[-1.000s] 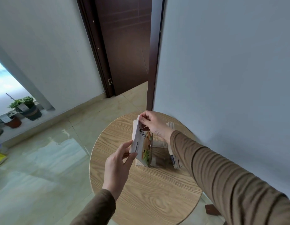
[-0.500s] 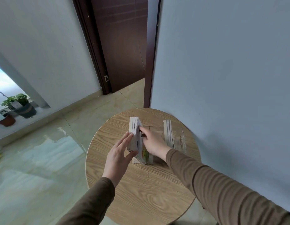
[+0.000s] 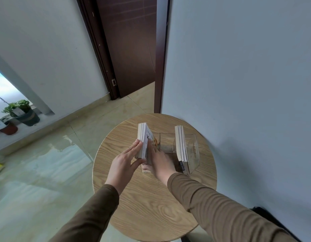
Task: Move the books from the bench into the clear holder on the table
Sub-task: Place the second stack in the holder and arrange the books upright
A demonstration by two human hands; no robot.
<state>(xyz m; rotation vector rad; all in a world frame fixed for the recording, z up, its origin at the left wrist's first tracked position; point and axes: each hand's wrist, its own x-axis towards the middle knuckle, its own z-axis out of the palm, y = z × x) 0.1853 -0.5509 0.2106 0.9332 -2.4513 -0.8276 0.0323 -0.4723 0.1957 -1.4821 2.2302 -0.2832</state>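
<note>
Toward the far half of the round table (image 3: 151, 206), the clear holder (image 3: 193, 151) is standing with two groups of books upright in it. The left books (image 3: 142, 140) are sitting at its left end, the right books (image 3: 180, 144) leaning at its right end. The left hand (image 3: 124, 163) is pressing flat, fingers extended, against their outer cover, gripping nothing. The right hand (image 3: 160, 163) is bracing the inner face, fingers straight.

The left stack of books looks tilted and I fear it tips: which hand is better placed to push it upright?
Probably the left hand: its fingers lie flat against the outer side of the leaning books, while the right hand sits low inside the clear holder.
</note>
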